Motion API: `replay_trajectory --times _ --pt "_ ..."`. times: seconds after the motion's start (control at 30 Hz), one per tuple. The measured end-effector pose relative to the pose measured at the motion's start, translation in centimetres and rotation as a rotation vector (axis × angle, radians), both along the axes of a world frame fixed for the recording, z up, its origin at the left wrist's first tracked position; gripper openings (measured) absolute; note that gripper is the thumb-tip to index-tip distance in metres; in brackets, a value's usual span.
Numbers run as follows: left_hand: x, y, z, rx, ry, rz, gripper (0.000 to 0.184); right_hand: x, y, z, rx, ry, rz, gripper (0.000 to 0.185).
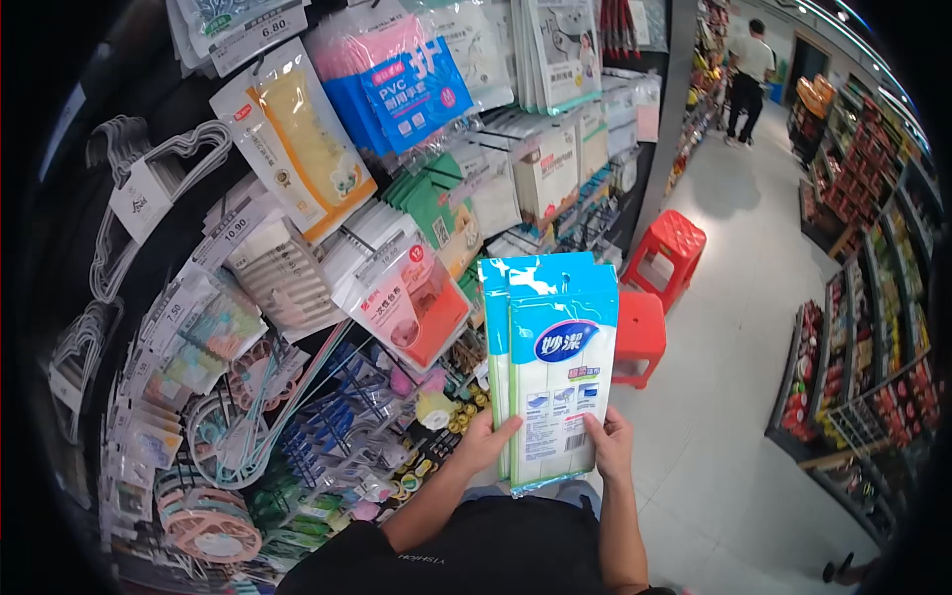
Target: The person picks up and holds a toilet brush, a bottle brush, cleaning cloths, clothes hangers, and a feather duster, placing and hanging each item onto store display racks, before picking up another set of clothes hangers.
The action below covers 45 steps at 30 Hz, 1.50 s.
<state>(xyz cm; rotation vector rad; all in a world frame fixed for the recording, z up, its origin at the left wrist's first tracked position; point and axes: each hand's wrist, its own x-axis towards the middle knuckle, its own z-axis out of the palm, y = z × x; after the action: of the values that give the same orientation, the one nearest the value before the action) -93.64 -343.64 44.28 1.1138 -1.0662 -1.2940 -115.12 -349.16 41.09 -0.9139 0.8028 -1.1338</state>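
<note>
Two flat plastic packs of what look like cleaning cloths, white with a blue top band and a dark blue oval logo, are held upright in front of my body. One pack overlaps the other. My left hand grips their left edge, thumb across the front. At the lower right edge, my right hand pinches the packs near the barcode, with its thumb on the front. The fingers behind the packs are hidden.
A hanging display at left carries glove packs, disposable tablecloth packs, clothes hangers and round pink racks. Red stools stand beside it. Shelves of goods line the aisle's right side; a person stands farther down the aisle.
</note>
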Motion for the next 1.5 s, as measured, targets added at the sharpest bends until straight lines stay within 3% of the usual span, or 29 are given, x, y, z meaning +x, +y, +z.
replay_trajectory --times 0.23,0.5,0.6,0.87,1.13,1.5 --pt "-5.2 -5.9 2.3 -0.086 -0.114 0.241 0.030 -3.3 -11.5 3.4 -0.133 -0.050 0.187 0.022" --pt "-3.4 -8.9 5.3 -0.163 -0.083 0.471 0.030 -1.7 -19.7 5.6 -0.306 0.016 0.302 0.022" --pt "-2.1 -9.5 6.9 -0.191 -0.048 0.532 0.030 -1.3 -22.6 6.6 -0.190 -0.210 0.182 0.024" --pt "1.3 -13.0 7.3 -0.218 -0.013 0.650 0.030 0.4 -28.2 8.7 -0.195 -0.246 0.184 0.025" --pt "1.3 -16.7 7.6 -0.188 -0.005 0.674 0.030 2.0 -33.5 8.3 -0.161 -0.319 0.287 0.026" --pt "-4.8 -24.7 6.9 -0.233 -0.100 0.940 0.030 1.1 -46.3 8.4 -0.158 -0.307 0.535 0.025"
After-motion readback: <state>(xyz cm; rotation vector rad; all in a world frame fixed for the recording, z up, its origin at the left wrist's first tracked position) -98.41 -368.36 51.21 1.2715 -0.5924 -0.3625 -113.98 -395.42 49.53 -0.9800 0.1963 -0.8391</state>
